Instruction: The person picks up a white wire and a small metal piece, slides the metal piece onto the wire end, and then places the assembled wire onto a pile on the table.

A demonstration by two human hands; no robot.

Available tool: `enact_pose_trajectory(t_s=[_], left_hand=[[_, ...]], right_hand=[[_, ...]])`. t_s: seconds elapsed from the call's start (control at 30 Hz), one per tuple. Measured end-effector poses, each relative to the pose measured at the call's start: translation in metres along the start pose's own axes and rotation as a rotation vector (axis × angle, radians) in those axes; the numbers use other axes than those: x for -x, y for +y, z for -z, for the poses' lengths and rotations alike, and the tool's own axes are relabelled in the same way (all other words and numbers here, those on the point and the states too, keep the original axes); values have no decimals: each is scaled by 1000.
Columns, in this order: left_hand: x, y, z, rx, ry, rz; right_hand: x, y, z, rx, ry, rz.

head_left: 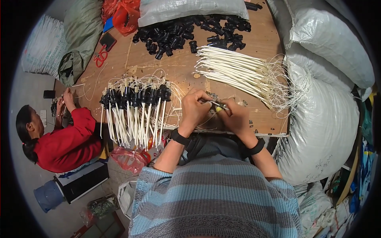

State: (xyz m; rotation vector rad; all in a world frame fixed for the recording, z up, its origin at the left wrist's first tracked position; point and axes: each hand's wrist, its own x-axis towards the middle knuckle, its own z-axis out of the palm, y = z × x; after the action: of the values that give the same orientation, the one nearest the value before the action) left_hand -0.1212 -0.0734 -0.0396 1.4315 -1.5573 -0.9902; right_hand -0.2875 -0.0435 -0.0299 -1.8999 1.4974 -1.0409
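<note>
Close to the table's near edge, my left hand (193, 108) pinches a thin white wire (215, 103) between thumb and fingertips. Facing it, my right hand (237, 118) is closed at the wire's other end, with a small yellow piece (218, 108) showing at its fingertips. What the yellow piece is I cannot make out. Small metal bits (214, 96) lie just beyond my fingers. To the left, black sockets (137, 97) with white sleeved wires (135, 123) rest in a row, the wires hanging over the edge. Right of my hands lies a bundle of white sleeved wires (234, 69) with loose thin ends.
Black plastic sockets (168, 37) are heaped at the back by a white sack (194, 12). Red scissors (101, 56) lie at the far left. Bulging white sacks (321, 123) crowd the right side. A person in red (69, 139) works at the table's left end.
</note>
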Motion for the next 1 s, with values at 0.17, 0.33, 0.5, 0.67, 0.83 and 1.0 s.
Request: enact_pose_trajectory(t_s=[0.17, 0.33, 0.5, 0.67, 0.83, 1.0], left_hand=[[-10, 19, 8, -215, 21, -618], [-2, 13, 6, -177, -375, -325], [-5, 7, 7, -204, -230, -277], [2, 13, 5, -318, -145, -363], [7, 30, 5, -419, -74, -557], [21, 26, 13, -493, -218, -625]], right_hand=[[-8, 19, 14, -232, -241, -385], [-15, 6, 32, -1080, -243, -715], [-8, 2, 41, -22, -282, -46], [-10, 1, 33, 104, -175, 166], [-35, -8, 46, -101, -464, -164], [-24, 22, 27, -556, -721, -544]])
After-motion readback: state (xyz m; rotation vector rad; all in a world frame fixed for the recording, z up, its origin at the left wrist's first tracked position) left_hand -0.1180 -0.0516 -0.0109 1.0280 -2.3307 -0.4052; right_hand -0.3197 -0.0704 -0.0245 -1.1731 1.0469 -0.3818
